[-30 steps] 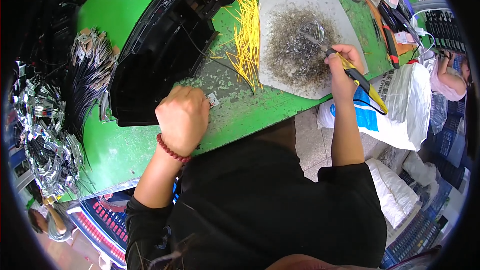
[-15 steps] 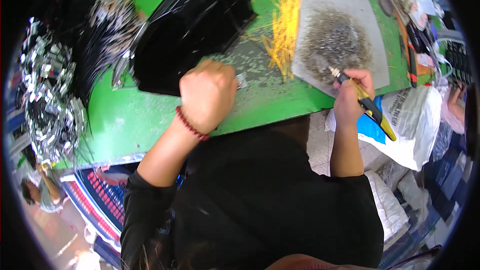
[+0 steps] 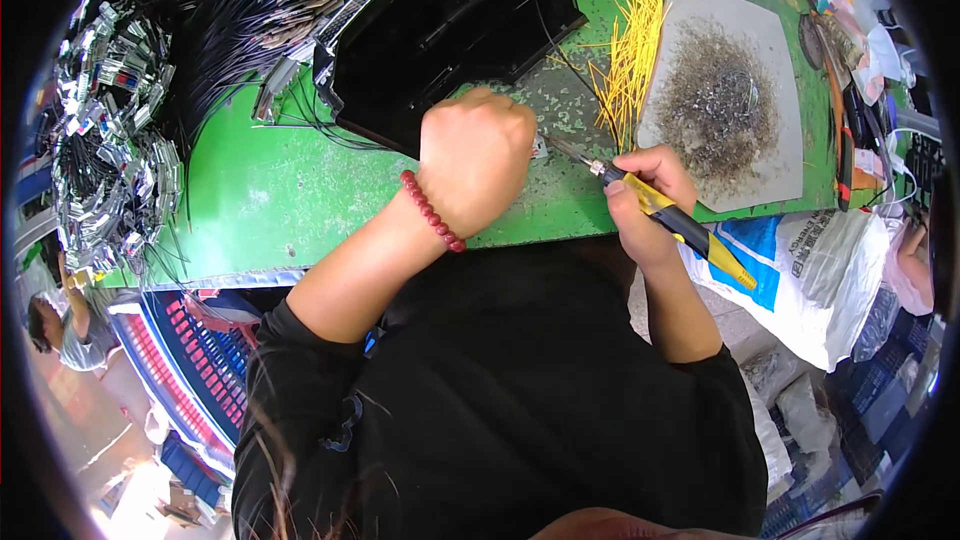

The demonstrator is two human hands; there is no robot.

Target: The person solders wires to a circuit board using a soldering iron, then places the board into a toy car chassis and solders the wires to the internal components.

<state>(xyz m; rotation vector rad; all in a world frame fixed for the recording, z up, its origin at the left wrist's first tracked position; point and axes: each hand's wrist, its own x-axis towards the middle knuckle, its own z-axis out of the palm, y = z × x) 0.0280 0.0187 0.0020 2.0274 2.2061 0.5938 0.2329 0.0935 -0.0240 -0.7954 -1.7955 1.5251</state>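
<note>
My left hand [image 3: 473,158] is closed in a fist on the green bench top [image 3: 260,200], pinching a small metal part [image 3: 540,148] that mostly hides under the fingers. A red bead bracelet [image 3: 430,210] circles that wrist. My right hand [image 3: 645,198] grips a soldering iron [image 3: 665,212] with a yellow and black handle. Its metal tip points left and reaches the small part beside my left hand.
A black plastic tray [image 3: 450,25] stands behind my left hand. Yellow wire pieces [image 3: 625,50] lie beside a grey pad [image 3: 725,90] covered in solder scraps. Bundles of black wires with silver tags [image 3: 110,130] fill the left. A white sack [image 3: 820,270] hangs at the right.
My right hand brought the soldering iron from the grey pad leftward to the part at my left hand. The view shifted right and closer.
</note>
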